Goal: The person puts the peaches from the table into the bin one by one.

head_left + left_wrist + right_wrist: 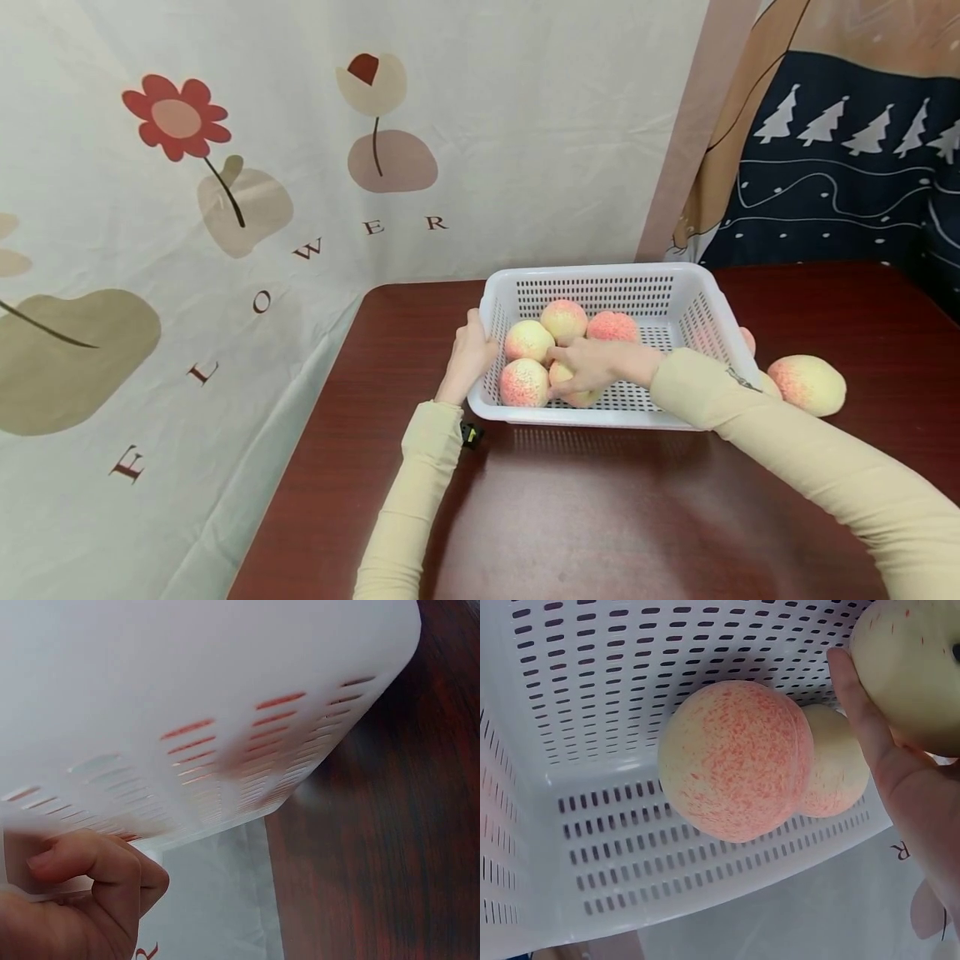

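Note:
A white perforated plastic basket (600,273) stands on the table with several peaches in it. My left hand (471,354) grips the basket's left end; in the left wrist view its curled fingers (97,862) are at the rim. My right hand (592,365) reaches over the right side into the basket and holds a yellowish peach (581,393) near the front. Beside it lie a front-left peach (524,383) and a paler peach (529,340). A back peach (564,319) and a redder peach (613,326) sit along the far side, also seen as a speckled peach (735,761) in the right wrist view.
On the dark red-brown table (600,517), a large peach (808,385) lies right of the basket, with others partly hidden by its wall and my sleeve. A small black object (471,434) is by my left wrist. A flower-printed cloth (525,125) hangs behind.

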`<control>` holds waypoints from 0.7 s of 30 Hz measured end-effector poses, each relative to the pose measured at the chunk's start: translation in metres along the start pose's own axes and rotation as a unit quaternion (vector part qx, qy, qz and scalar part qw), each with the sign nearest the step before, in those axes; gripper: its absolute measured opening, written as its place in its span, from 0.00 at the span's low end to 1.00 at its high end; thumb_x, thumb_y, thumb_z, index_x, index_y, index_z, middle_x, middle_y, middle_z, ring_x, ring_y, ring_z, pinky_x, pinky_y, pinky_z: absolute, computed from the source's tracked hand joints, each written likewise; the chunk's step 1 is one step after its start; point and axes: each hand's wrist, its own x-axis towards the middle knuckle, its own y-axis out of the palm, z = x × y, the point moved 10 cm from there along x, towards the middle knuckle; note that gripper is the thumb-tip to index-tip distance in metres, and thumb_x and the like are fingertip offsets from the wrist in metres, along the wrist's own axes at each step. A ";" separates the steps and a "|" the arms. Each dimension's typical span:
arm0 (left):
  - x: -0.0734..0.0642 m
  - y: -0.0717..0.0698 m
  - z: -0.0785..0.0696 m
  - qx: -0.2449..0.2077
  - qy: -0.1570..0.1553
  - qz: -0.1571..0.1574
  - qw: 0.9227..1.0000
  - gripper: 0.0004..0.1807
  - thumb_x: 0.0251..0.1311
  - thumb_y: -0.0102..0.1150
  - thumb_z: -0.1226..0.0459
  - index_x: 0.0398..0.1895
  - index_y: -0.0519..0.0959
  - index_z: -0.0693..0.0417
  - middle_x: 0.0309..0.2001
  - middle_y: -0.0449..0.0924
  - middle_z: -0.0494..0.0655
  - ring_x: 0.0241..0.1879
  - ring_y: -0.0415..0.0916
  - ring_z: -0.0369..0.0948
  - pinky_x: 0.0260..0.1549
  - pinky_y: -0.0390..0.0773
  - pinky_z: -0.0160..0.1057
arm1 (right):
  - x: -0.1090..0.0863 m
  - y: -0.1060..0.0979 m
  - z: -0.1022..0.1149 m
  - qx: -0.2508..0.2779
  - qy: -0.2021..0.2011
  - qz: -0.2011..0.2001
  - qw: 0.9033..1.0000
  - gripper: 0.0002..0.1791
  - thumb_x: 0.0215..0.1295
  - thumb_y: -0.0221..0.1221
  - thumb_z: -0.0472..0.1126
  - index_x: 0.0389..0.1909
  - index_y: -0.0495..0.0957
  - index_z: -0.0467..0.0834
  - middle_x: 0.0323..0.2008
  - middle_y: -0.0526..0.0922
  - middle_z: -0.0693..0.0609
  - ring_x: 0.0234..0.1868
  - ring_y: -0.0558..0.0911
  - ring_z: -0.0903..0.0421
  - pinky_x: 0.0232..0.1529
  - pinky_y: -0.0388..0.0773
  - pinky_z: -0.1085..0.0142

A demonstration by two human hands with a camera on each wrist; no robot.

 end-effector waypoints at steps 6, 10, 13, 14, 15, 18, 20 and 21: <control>0.000 0.000 0.000 0.001 0.000 0.001 1.000 0.26 0.61 0.47 0.70 0.63 0.58 0.60 0.44 0.79 0.65 0.39 0.83 0.53 0.29 0.81 0.43 | 0.002 0.008 -0.006 0.014 0.026 0.025 0.999 0.32 0.61 0.55 0.64 0.57 0.69 0.46 0.51 0.70 0.43 0.50 0.75 0.51 0.55 0.73 0.49; -0.001 0.000 0.000 -0.008 0.002 0.002 1.000 0.25 0.60 0.47 0.71 0.62 0.59 0.60 0.44 0.79 0.65 0.38 0.83 0.53 0.28 0.81 0.43 | 0.003 0.012 -0.005 0.007 0.035 0.038 0.999 0.35 0.61 0.54 0.65 0.62 0.66 0.48 0.54 0.68 0.42 0.54 0.75 0.47 0.57 0.72 0.45; -0.001 -0.001 0.000 -0.011 0.006 0.002 1.000 0.25 0.60 0.47 0.71 0.62 0.59 0.61 0.44 0.79 0.66 0.38 0.83 0.54 0.27 0.81 0.43 | 0.002 0.013 -0.005 0.008 0.043 0.047 0.998 0.38 0.60 0.53 0.66 0.66 0.63 0.49 0.57 0.66 0.41 0.57 0.74 0.44 0.58 0.70 0.42; -0.002 -0.001 0.000 -0.012 0.007 0.002 1.000 0.25 0.60 0.47 0.71 0.62 0.59 0.61 0.44 0.79 0.66 0.38 0.83 0.54 0.27 0.81 0.43 | 0.001 0.013 -0.005 0.010 0.046 0.050 0.998 0.39 0.60 0.53 0.67 0.67 0.62 0.49 0.59 0.66 0.41 0.58 0.74 0.43 0.59 0.69 0.42; -0.002 0.000 0.000 -0.011 0.007 0.002 1.000 0.25 0.60 0.47 0.71 0.62 0.59 0.61 0.44 0.79 0.66 0.38 0.83 0.54 0.28 0.81 0.43 | 0.000 0.013 -0.005 0.012 0.048 0.052 0.997 0.40 0.60 0.53 0.67 0.68 0.61 0.50 0.60 0.65 0.40 0.60 0.73 0.43 0.60 0.68 0.41; -0.001 0.000 0.000 -0.008 0.004 0.002 1.000 0.25 0.61 0.47 0.70 0.62 0.59 0.60 0.44 0.78 0.65 0.38 0.83 0.54 0.28 0.81 0.43 | -0.002 0.011 -0.005 0.019 0.051 0.054 0.997 0.40 0.61 0.53 0.67 0.69 0.59 0.50 0.63 0.63 0.39 0.63 0.70 0.41 0.61 0.66 0.40; -0.001 0.000 0.001 -0.005 0.000 0.002 1.000 0.25 0.61 0.47 0.70 0.62 0.58 0.60 0.44 0.78 0.65 0.38 0.82 0.53 0.29 0.80 0.43 | -0.003 0.009 -0.005 0.022 0.052 0.053 0.997 0.40 0.61 0.53 0.66 0.69 0.60 0.51 0.66 0.62 0.38 0.65 0.68 0.39 0.62 0.64 0.40; -0.001 0.000 0.001 -0.002 0.000 0.003 1.000 0.25 0.61 0.47 0.70 0.62 0.58 0.60 0.44 0.78 0.65 0.38 0.82 0.53 0.29 0.80 0.43 | -0.004 0.008 -0.005 0.023 0.051 0.052 0.997 0.39 0.61 0.54 0.65 0.69 0.60 0.51 0.66 0.62 0.37 0.65 0.68 0.39 0.63 0.64 0.40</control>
